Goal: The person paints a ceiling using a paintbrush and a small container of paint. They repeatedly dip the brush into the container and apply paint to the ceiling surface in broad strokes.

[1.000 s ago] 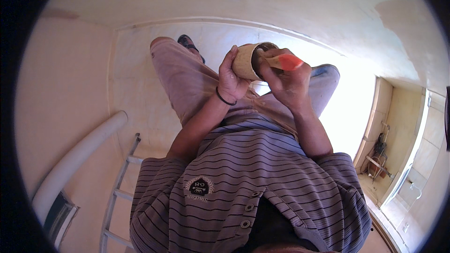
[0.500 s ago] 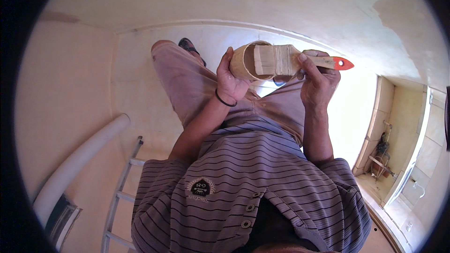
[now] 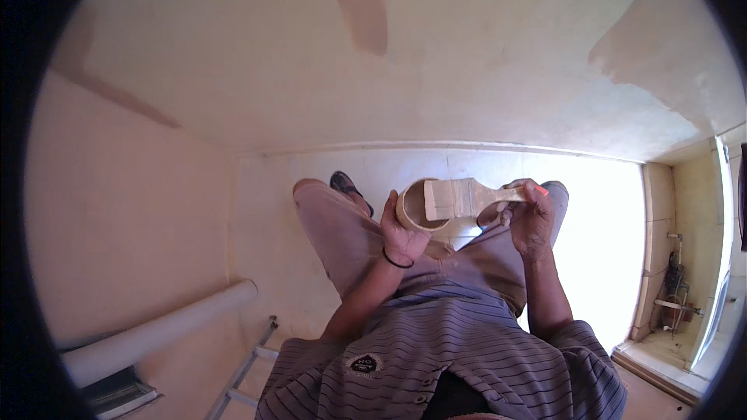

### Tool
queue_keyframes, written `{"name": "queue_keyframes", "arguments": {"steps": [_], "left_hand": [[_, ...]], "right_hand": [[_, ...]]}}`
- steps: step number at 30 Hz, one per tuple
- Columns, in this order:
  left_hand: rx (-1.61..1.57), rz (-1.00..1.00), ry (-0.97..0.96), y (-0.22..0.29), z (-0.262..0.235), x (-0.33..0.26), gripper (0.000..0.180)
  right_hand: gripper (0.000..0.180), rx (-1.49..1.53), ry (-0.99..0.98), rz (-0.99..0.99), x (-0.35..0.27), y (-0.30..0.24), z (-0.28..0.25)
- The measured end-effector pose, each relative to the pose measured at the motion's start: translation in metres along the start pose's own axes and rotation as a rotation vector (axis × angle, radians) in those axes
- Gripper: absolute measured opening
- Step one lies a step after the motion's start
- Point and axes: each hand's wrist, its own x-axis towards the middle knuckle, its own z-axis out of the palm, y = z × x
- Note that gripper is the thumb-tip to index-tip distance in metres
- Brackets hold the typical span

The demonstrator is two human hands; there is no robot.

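My left hand is wrapped round the side of a small round paint pot, cream on the outside, its mouth tipped toward me. My right hand grips a wide flat paintbrush by its pale handle, whose red end shows past the fingers. The brush lies level, its paint-caked bristles over the mouth of the pot. Whether the bristles touch the rim, I cannot tell. What is inside the pot is mostly hidden behind the brush.
Ahead stands a pale wall with darker patches. A thick white pipe runs along the left wall. Below it leans a metal ladder. At the right, a doorway recess holds pipes and a dark fitting.
My view has tilted up, showing more wall and its patches. My right hand has shifted toward the handle's red end, and more of the handle now shows between hand and bristles.
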Motion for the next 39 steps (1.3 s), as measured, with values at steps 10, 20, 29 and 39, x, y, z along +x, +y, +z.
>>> {"name": "queue_keyframes", "arguments": {"steps": [10,20,29,39], "left_hand": [[-0.171,-0.054,-0.153,0.005,-0.017,-0.001,0.066],[-0.124,-0.125,-0.144,0.008,-0.035,0.007,0.071],[-0.166,-0.045,-0.072,0.018,0.009,0.008,0.066],[-0.143,0.039,-0.217,0.093,-0.016,-0.021,0.066]], "right_hand": [[0.029,-0.677,-0.489,0.225,0.014,-0.054,-0.028],[0.026,-0.663,-0.643,0.065,-0.025,-0.032,-0.011],[0.027,-1.098,-0.537,-0.319,-0.044,-0.025,0.037],[0.02,-0.641,-0.264,-0.684,0.114,0.006,0.156]]}}
